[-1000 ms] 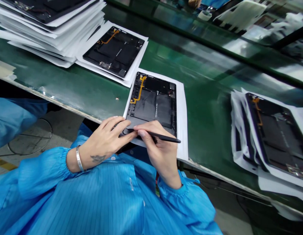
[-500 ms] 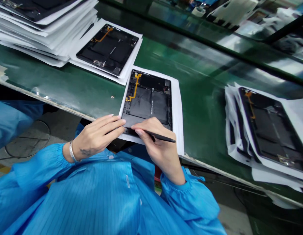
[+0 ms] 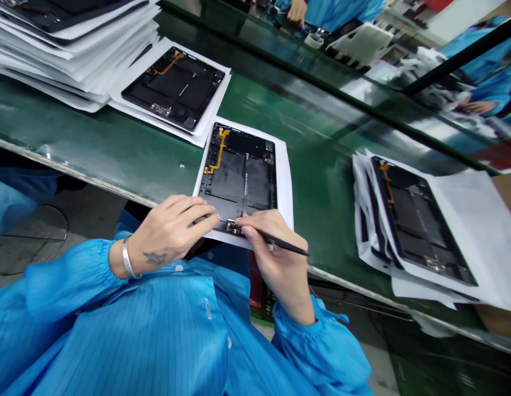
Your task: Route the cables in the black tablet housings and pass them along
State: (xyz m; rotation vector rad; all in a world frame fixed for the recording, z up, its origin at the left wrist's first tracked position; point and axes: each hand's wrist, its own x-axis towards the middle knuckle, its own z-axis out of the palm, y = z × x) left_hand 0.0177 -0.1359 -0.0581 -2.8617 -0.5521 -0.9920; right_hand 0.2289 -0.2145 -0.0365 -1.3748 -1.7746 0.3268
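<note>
A black tablet housing (image 3: pixel 230 175) with an orange flex cable (image 3: pixel 219 155) lies on a white paper sheet (image 3: pixel 285 181) at the table's near edge. My left hand (image 3: pixel 170 228) rests at its near left corner, fingers stretched out, holding nothing I can see. Pinched in my right hand (image 3: pixel 275 250) is a slim black pen-like tool (image 3: pixel 287 245), tweezers or a spudger; its tip is hidden by the fingers. Just beside my right fingertips, at the housing's near end, a small circuit board (image 3: pixel 234 226) shows, partly covered by them.
Another housing (image 3: pixel 175 88) lies on paper at the back left, beside a tall stack of papers and housings (image 3: pixel 77 60). On the right stands a smaller stack (image 3: pixel 424 220). A rail (image 3: pixel 333 91) runs behind the green table (image 3: pixel 321 192). Co-workers' hands (image 3: pixel 297 11) show beyond it.
My right hand with the tool has shifted right relative to the housing, uncovering the small circuit board. The left hand stays near the corner. The view has turned slightly, showing co-workers at the back.
</note>
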